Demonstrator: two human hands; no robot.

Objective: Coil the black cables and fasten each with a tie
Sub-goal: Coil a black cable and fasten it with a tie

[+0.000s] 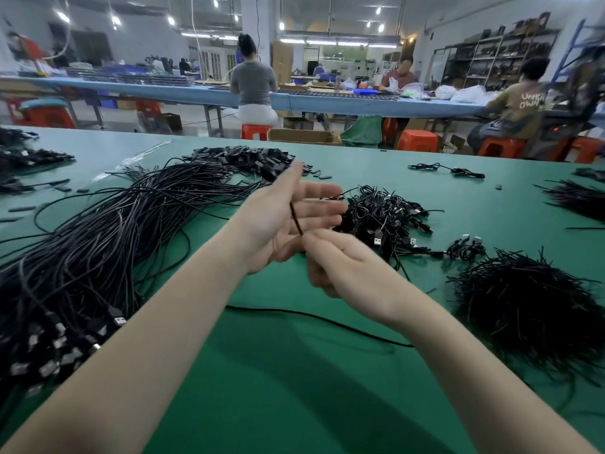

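Cables (98, 244), black and uncoiled, lay in a long bundle across the left of the green table (327, 388), their USB plugs (65, 348) bunched at the near left edge. Farther back, left of centre, sat a heap of small flat black pieces (242, 158), too blurred to tell what they were.

Over the middle of the table the left hand (288, 221) was held up with palm showing and fingers spread straight. One black cable (296, 219) crossed that palm. The right hand (343, 267), just beside and nearer, pinched this cable's lower end between thumb and fingertips. A loose strand (320, 317) trailed on the table under both forearms.

Just beyond the hands, to the right, was a pile of coiled cables (383, 214), with two more small coils (465, 247) near it. At the near right lay a bristly mound of black ties (530, 303). A single coil (448, 169) lay well apart, far right.

Beyond the table, people sat on orange stools (417, 140) at a long blue bench (196, 91). A cardboard box (304, 136) stood on the floor; its contents were hidden. One worker's brown shirt (520, 108) read "UNKN OWN".
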